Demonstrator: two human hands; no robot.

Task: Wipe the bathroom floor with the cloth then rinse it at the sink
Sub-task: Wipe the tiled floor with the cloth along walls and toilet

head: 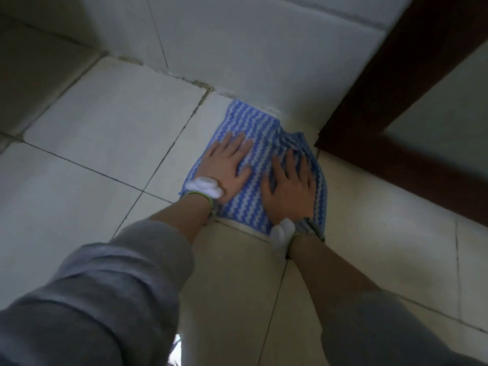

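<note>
Where the cloth [253,122] lies: flat on the floor [105,122], its far edge right against the foot of the wall [237,48] and its right side near the door frame [383,75].
Cloth pattern: narrow wavy stripes, blue and white by turns, running across the whole piece.
Cloth shape: spread out roughly square and one layer thick over most of its area; the far right corner is rumpled into a few dark folds.
Cloth edges: the left and near edges show past both wrists; the middle is covered by the hands.
Left hand [227,165]: palm down on the left half of the cloth, fingers straight and slightly spread, pointing toward the wall, thumb out to the side.
Right hand [289,186]: palm down on the right half, fingers straight and fanned, the tips just short of the rumpled corner.
Hands together: side by side and close, the thumbs near each other but not touching; neither curls round the fabric.
Wrists: each carries a white device on a band, left [203,186] and right [282,235].
Sleeves: grey, pushed up the forearms, left [105,286] and right [383,326].
Floor: large pale tiles with dark grout lines; the joint along the wall looks grimy.
Door frame: dark brown wood.
</note>
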